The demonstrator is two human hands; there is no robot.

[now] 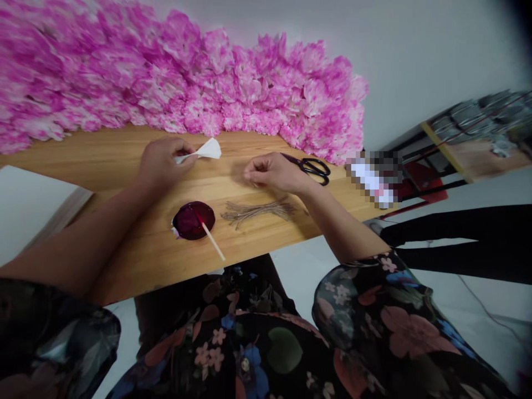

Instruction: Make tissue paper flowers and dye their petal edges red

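Note:
A small folded piece of white paper [211, 148], fanned out at its far end, is pinched in the fingers of my left hand [164, 160]. My right hand [276, 174] hovers over the tabletop with thumb and fingertips pressed together; whatever they might hold is too small to see. Just below it lies a loose bundle of thin brown wires or stems [260, 210]. Beside the right wrist rest black-handled scissors [318, 169], partly hidden by the hand. In front of me sits a shallow dish of dark red liquid [189, 221], with a pale stick [214, 243] leaning out of it.
Pink and white paper flowers [249, 83] are heaped along the back of the wooden table [137, 271]. A thick stack of white sheets [37, 205] lies at the left. To the right are a blurred-out item [369, 177], a shelf [477, 155] and another person's dark-trousered legs [461, 241].

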